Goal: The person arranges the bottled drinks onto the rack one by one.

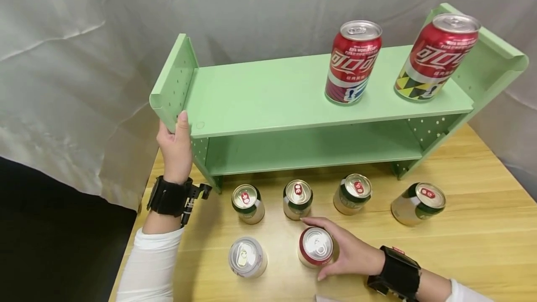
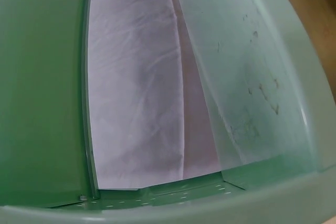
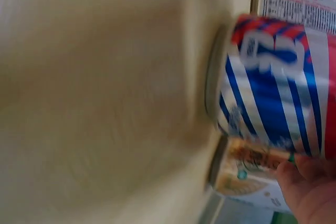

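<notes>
A light green two-level shelf [image 1: 268,94] stands on a wooden table [image 1: 474,227]. My left hand [image 1: 176,136] grips the shelf's left side panel, thumb on the front edge, fingers hidden behind it. The left wrist view shows only that green panel [image 2: 42,93] and white cloth [image 2: 136,87]. My right hand [image 1: 335,250] is curled round a red-rimmed can [image 1: 314,245] standing near the table's front. In the right wrist view this can [image 3: 273,82] is red with blue and white stripes, and a fingertip [image 3: 310,187] touches its side.
Two red cola cans [image 1: 352,62] [image 1: 436,57] stand on the shelf's top board at the right. Several green and beige cans [image 1: 298,198] line up in front of the shelf. A silver-topped can [image 1: 247,256] stands left of the held one. White cloth [image 1: 84,59] hangs behind.
</notes>
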Available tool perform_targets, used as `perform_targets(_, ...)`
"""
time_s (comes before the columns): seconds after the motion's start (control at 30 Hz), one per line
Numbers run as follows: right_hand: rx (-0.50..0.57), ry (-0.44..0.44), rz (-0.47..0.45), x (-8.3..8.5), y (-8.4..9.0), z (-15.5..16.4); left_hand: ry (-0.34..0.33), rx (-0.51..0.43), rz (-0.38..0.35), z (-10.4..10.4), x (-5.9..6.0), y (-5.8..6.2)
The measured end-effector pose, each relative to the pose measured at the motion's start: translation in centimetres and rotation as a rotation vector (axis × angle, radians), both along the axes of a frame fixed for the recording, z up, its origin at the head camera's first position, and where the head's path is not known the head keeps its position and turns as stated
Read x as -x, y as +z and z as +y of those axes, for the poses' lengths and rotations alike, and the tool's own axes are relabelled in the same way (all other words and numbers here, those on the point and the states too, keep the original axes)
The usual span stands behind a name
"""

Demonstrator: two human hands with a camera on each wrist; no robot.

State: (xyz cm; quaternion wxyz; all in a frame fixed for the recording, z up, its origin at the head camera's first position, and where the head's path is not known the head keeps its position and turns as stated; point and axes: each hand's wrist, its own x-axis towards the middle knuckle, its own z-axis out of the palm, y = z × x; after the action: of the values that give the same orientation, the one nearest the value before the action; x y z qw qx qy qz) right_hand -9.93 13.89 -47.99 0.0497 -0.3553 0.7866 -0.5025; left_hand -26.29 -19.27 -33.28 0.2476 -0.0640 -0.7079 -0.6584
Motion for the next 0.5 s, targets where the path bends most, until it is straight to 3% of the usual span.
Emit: perform_targets(0.5, 0.076, -0.033, -0.046, 0.0, -1.9, -0.3, 0.011, -0.015, 0.0, 0.1, 0.0, -0.1)
